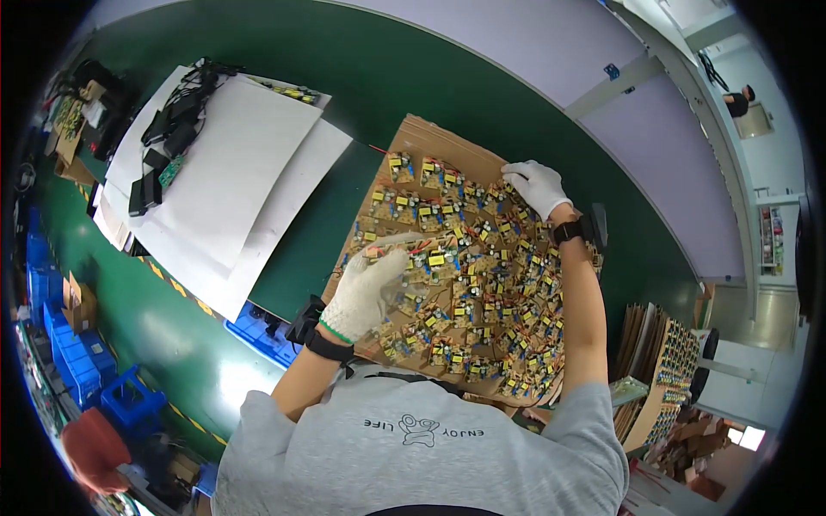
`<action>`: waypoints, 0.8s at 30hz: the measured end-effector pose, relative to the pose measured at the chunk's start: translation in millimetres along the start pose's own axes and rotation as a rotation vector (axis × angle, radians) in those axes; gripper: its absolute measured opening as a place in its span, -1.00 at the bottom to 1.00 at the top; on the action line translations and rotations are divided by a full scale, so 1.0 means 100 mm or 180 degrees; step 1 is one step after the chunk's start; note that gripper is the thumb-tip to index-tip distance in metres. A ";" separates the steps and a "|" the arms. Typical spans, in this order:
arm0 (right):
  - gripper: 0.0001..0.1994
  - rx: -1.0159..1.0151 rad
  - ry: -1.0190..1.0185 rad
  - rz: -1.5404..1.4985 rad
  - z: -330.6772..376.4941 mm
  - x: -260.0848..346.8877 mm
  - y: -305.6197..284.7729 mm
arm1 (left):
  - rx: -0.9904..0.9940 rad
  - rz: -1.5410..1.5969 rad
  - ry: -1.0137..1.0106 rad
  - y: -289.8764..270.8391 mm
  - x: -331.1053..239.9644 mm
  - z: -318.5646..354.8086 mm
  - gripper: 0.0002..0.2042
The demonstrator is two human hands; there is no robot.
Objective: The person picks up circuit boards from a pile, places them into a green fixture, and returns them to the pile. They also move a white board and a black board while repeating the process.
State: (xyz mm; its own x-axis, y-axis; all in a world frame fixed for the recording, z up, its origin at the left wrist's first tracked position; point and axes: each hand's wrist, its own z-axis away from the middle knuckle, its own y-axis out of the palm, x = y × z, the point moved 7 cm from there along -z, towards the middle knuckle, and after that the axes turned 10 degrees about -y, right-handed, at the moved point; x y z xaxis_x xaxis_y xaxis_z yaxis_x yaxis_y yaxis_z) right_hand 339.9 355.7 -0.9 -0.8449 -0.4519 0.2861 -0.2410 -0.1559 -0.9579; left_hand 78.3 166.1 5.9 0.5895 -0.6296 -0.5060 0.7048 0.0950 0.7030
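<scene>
My left hand (368, 292), in a white knit glove, is over the left part of a cardboard sheet (422, 133) covered with many small circuit boards (516, 297). Its thumb and forefinger lie around one end of a circuit board (440, 260) with a yellow block and red wire; the fingers are partly blurred. Farther off, at the sheet's far right corner, my right hand (538, 187) wears a white glove too. Its fingers are bent together down onto the boards there, and their tips hide whatever they hold.
Left on the green table (297, 249) lie large white sheets (245, 146) with black adapters and cables (168, 138) on top. A purple-grey panel (508, 52) borders the far side. Blue crates (77, 344) stand at floor level left; a stack of board-filled panels (658, 370) is at right.
</scene>
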 end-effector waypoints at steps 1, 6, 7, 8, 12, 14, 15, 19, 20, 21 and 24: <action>-0.71 0.0120 -0.0033 -0.0047 0.04 0.00 -0.01 | 0.0167 -0.0086 -0.0010 0.05 -0.02 -0.06 -0.66; -0.56 -0.0357 0.0479 0.0408 0.19 0.19 -0.34 | 0.0133 0.0236 -0.0082 0.22 -0.01 -0.28 -0.66; -0.56 -0.0367 0.0476 0.0418 0.22 0.34 -0.37 | 0.0057 0.0095 -0.0041 0.26 -0.02 -0.31 -0.67; -0.56 -0.0706 0.0696 -0.0754 0.29 0.44 -0.39 | -0.0025 -0.0039 0.0001 0.29 -0.03 -0.34 -0.68; -0.62 -0.0762 0.0857 -0.2259 0.56 1.21 -0.15 | -0.0109 -0.0143 0.0139 0.49 0.09 -0.38 -0.67; -0.69 -0.0893 0.1620 -0.2953 0.72 1.28 0.00 | -0.0045 -0.0164 0.0176 0.54 0.15 -0.34 -0.68; -0.72 -0.0799 0.1742 -0.2940 0.77 1.30 0.04 | -0.0152 -0.0195 0.0091 0.52 0.19 -0.32 -0.68; -0.78 -0.0783 0.1793 -0.6729 0.75 1.35 0.29 | 0.0367 0.0655 -0.0505 0.61 0.33 -0.27 -0.72; -0.73 -0.0481 0.1485 -0.7119 0.69 1.30 0.25 | 0.0276 0.0708 -0.0327 0.59 0.28 -0.27 -0.72; -0.67 -0.0159 0.1250 -0.7405 0.62 1.26 0.25 | 0.0240 0.0765 -0.0177 0.59 0.25 -0.26 -0.73; -0.48 -0.1954 0.0939 -0.2615 0.54 0.34 -0.29 | 0.0067 0.0537 0.0041 0.47 0.10 -0.20 -0.70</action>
State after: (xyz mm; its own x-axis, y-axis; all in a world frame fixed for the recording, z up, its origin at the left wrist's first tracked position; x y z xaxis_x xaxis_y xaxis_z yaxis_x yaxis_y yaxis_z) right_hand 343.9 297.0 37.9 -0.3764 -0.1662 0.9114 -0.9192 0.1902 -0.3449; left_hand 125.4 179.4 24.0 0.7039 -0.5962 -0.3861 0.5870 0.1823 0.7888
